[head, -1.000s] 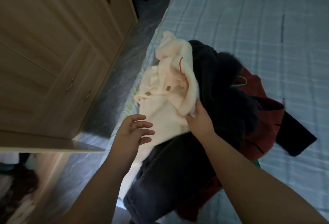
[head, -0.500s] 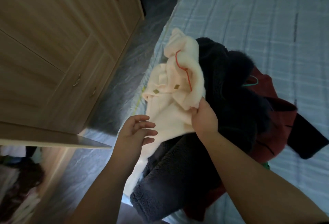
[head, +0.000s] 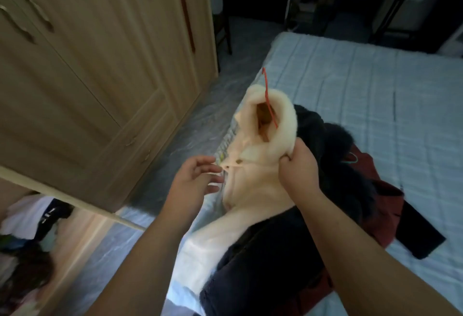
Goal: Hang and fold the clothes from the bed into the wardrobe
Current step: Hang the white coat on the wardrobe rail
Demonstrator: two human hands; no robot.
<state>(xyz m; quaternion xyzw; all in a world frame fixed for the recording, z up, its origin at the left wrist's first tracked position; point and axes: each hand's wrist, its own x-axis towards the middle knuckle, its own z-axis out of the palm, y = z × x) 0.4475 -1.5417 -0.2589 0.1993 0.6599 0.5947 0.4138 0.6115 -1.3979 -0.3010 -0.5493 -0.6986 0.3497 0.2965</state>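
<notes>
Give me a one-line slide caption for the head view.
Right hand lifts a cream fleece garment on a red hanger from the bed's clothes pile; left hand reaches in.

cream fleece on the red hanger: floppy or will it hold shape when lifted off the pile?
Probably floppy: the cream fleece sags and bunches below where the right hand grips its collar. Likely light for its bulk, since that one grip raises the collar. The red hanger sits loosely in the neck, so it may shift.
</notes>
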